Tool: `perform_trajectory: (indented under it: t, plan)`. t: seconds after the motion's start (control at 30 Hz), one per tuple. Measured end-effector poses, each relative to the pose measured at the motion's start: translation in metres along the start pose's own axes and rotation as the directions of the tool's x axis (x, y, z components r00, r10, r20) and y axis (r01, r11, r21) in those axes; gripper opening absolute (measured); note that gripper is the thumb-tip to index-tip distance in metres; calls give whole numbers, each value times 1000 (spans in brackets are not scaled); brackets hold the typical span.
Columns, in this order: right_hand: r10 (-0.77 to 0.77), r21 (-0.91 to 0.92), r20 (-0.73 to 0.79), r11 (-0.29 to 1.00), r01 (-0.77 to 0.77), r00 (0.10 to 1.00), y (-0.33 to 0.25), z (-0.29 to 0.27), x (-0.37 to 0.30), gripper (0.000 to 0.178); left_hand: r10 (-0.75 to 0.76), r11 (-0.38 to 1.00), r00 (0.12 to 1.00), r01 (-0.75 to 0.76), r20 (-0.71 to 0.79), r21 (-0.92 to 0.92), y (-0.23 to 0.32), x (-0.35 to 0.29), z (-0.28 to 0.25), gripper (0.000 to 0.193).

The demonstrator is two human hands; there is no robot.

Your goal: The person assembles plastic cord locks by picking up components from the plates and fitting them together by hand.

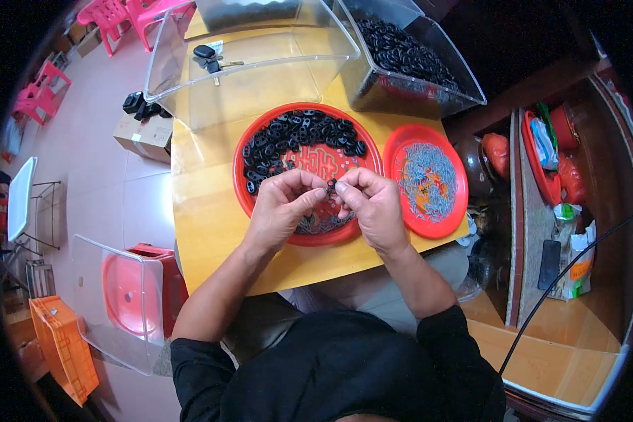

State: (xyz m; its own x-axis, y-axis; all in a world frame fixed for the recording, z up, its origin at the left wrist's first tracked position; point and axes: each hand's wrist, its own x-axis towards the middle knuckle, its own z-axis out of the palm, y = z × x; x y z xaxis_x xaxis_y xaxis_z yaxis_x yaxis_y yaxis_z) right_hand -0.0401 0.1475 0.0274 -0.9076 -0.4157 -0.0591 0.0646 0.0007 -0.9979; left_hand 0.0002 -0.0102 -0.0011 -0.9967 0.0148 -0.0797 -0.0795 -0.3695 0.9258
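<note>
Above the near half of a round red tray [240, 151], my two hands meet at a small black plastic part [332, 186]. My left hand [283, 207] pinches it from the left between thumb and forefinger. From the other side, the thumb and fingers of my right hand [374, 204] close on the same part. Many black oval parts with holes [299, 132] lie heaped along the tray's far and left side. Thin grey pieces [323, 224] lie in the tray beneath my hands. To the right, an oval red tray [405, 141] holds many small grey pin-like pieces [429, 179].
Behind the trays on the yellow table [207, 243] stand a clear plastic bin [260, 91] and another bin [373, 88] full of black parts. Keys [214, 65] show by the first bin. Shelves [534, 295] stand at right; a red stool [176, 281] at left.
</note>
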Motion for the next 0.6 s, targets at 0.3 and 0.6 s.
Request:
perform_trajectory:
  t: [0.3, 0.6]
  plan:
    - [-98, -93, -64, 991, 92, 993, 3, 9, -3, 8, 16, 997, 1000, -15, 9, -74, -3, -1, -2, 10]
    - [-313, -368, -57, 889, 272, 948, 8, 14, -7, 9, 119, 991, 993, -118, -8, 57, -5, 0, -1, 6]
